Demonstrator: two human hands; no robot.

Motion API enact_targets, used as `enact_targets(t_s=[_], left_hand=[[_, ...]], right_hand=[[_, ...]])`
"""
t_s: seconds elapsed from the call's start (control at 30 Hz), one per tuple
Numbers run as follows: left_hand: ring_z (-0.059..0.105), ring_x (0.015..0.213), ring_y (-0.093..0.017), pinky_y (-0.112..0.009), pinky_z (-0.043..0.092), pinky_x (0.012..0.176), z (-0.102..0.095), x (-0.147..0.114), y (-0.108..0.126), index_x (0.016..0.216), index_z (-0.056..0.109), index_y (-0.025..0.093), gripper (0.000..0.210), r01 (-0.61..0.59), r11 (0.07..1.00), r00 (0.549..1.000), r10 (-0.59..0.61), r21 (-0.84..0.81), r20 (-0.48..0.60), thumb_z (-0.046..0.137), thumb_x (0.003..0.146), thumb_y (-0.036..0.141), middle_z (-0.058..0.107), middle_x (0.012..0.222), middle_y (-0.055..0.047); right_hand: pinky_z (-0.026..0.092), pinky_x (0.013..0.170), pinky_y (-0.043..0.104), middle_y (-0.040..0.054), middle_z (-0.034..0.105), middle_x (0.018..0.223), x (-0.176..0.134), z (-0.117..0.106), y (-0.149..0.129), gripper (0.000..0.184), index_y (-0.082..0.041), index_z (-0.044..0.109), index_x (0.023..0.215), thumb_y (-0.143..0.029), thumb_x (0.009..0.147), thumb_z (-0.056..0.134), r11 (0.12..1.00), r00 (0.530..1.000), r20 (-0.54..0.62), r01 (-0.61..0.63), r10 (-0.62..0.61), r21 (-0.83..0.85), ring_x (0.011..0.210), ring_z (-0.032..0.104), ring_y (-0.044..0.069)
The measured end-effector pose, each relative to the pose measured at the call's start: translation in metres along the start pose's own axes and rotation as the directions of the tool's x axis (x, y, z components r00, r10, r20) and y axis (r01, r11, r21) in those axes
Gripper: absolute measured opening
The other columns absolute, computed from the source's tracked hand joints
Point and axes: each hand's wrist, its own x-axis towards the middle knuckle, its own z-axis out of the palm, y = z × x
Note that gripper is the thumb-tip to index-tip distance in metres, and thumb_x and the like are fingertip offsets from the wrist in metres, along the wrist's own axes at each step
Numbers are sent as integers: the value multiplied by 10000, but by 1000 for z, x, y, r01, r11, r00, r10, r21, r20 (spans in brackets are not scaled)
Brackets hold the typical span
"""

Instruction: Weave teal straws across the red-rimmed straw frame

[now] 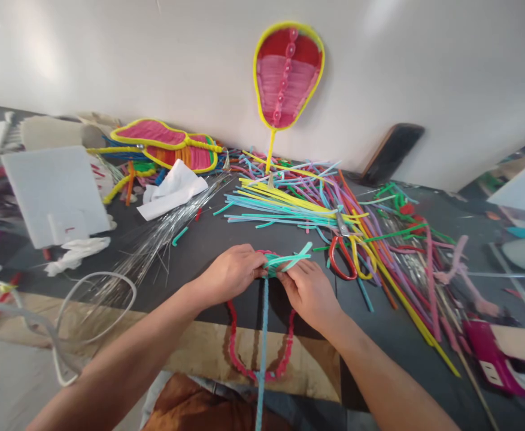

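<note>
Between my hands is a loop of red pipe cleaner with a light blue pipe-cleaner stem running down its middle. Teal pipe cleaners are worked across its far end, with loose tips sticking out to the right. My left hand pinches the left side of that teal section. On its right side, the fingers of my right hand are closed on the same teal strands. My fingers partly cover the join. The loop's near end hangs past the table edge toward my lap.
Scissors with red and yellow handles lie right of my hands. Behind are loose pipe cleaners, silvery wires and crumpled white paper. A finished yellow-rimmed pink fan leans on the wall near a phone. A white cable loops at left.
</note>
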Motion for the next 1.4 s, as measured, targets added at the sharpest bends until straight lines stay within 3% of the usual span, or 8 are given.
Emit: enact_targets(t_s=[0.13, 0.3, 0.5, 0.8, 1.0, 1.23, 1.4], left_hand=[[538, 701, -153, -247, 409, 667, -4, -1, 0, 770, 600, 163, 165, 22, 1000, 997, -20, -22, 81, 475, 877, 173, 600, 687, -29], [537, 713, -150, -244, 380, 674, -10, -1, -2, 750, 609, 175, 151, -23, 994, 990, 37, -102, 138, 505, 837, 108, 620, 669, -14], [545, 723, -148, -244, 389, 690, -9, 1, -2, 745, 609, 176, 156, 8, 993, 992, 7, -116, 129, 503, 858, 157, 618, 677, -15], [549, 734, -167, -265, 394, 690, -8, 0, -2, 785, 590, 168, 138, 51, 998, 988, -45, -36, 147, 488, 873, 199, 607, 724, -32], [551, 733, -162, -264, 398, 698, -8, 1, -1, 779, 584, 171, 149, 45, 999, 987, -39, -30, 153, 479, 880, 201, 600, 713, -25], [556, 742, -171, -269, 401, 700, -8, 0, -1, 834, 593, 170, 142, 28, 999, 991, -24, -24, 135, 468, 891, 206, 609, 743, -35], [566, 767, -184, -285, 418, 721, -5, -1, -1, 860, 581, 168, 128, 59, 998, 988, -61, 24, 142, 468, 893, 218, 618, 769, -43]], right_hand=[[392, 689, 309, 59, 657, 763, -1, 0, 0, 218, -185, 617, 808, -269, 922, 451, 1000, 1000, -14, 20, -20, -4, 751, 581, 199], [419, 742, 318, 52, 679, 829, -1, 1, 2, 188, -200, 631, 814, -251, 908, 477, 999, 1000, 13, 22, -22, 38, 807, 601, 195], [452, 746, 309, 60, 698, 860, -1, 2, 4, 134, -190, 624, 882, -258, 889, 509, 990, 997, -67, -40, 49, 135, 824, 632, 196], [439, 762, 301, 39, 697, 839, 2, -1, 3, 107, -207, 631, 829, -247, 883, 547, 991, 999, 39, -31, 26, 128, 815, 627, 186], [438, 759, 296, 32, 702, 851, 1, 2, 4, 86, -208, 642, 854, -254, 873, 572, 995, 999, 35, -37, 34, 91, 838, 630, 185], [432, 760, 310, 25, 696, 855, 1, 0, 5, 78, -211, 623, 860, -181, 873, 552, 987, 999, 49, -9, 1, 159, 825, 620, 191], [413, 734, 321, 43, 684, 822, 0, -1, 3, 108, -208, 616, 859, -197, 889, 513, 996, 999, 48, -9, 5, 86, 814, 610, 202]])
